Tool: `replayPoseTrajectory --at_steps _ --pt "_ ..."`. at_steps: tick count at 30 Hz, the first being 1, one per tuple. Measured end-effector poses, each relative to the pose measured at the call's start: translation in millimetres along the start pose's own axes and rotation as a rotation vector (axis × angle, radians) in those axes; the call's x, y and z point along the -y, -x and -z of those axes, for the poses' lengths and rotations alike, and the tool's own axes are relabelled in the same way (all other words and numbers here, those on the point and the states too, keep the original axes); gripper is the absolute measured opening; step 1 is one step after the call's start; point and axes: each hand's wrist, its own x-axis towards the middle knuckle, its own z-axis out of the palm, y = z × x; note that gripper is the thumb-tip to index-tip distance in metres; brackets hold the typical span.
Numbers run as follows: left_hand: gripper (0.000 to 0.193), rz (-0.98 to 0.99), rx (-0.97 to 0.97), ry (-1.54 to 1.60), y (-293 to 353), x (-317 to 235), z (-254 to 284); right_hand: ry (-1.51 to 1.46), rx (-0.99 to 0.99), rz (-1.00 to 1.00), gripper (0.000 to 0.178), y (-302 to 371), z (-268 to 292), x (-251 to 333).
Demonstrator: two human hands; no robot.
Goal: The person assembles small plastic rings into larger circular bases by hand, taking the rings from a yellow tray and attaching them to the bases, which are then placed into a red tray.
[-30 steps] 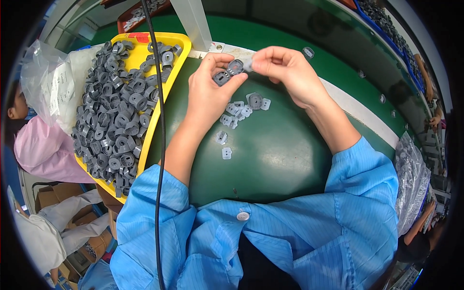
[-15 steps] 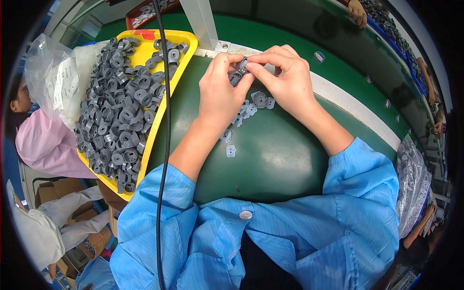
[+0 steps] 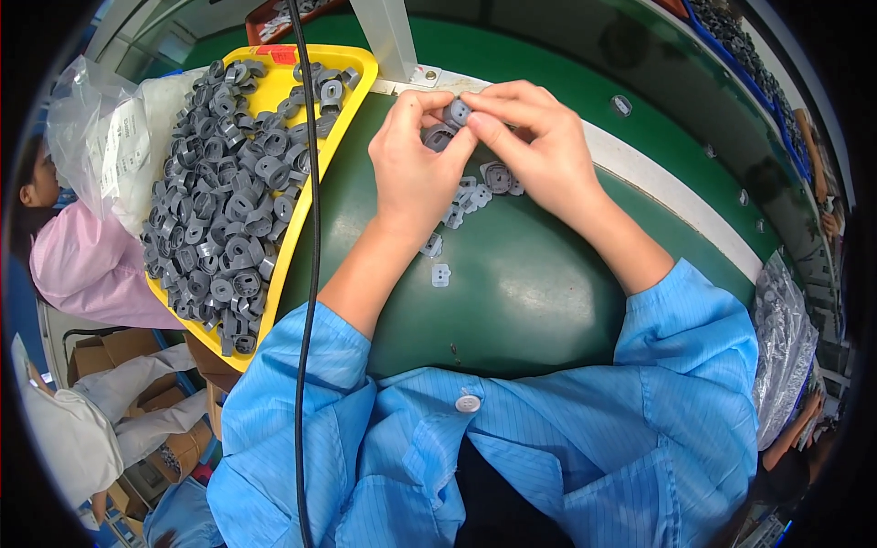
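Above the far part of the green table [image 3: 512, 301], both my hands meet fingertip to fingertip. A small light-grey plate with two holes [image 3: 458, 111] shows between them, pinched by my right hand [image 3: 548, 142] with thumb and forefinger. My left hand [image 3: 411, 160] is closed, its fingertips gripping the same small piece from the other side. A darker grey plastic part [image 3: 438, 137] shows beside my left thumb; I cannot tell whether it is held or lying. Just below my hands lie several loose small plates [image 3: 469, 198] and a round grey part [image 3: 498, 177].
To the left stands a yellow tray [image 3: 301, 215] heaped with grey plastic parts [image 3: 224, 196]. A black cable [image 3: 316, 228] hangs down before it. Beyond a white rail [image 3: 630, 178] runs a green belt [image 3: 585, 82] with scattered pieces. A clear plastic bag [image 3: 784, 347] is at right. Other people sit nearby.
The view has shifted slightly, so the table and tray sit higher. My fingers have turned the small piece, and its two-holed face now shows. Pieces on the belt have moved right.
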Motion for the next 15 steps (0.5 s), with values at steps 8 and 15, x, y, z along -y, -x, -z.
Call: replayPoseTrajectory --at_steps 8,15 --pt "0.033 -0.185 0.099 -0.085 0.0 -10.3 -0.8 -0.754 0.262 -0.564 0.022 -14.1 20.8 -2.9" --pt "0.036 -0.211 0.186 0.008 -7.8 -13.6 4.4 -0.883 0.34 -0.567 0.017 -13.0 29.1 -16.0"
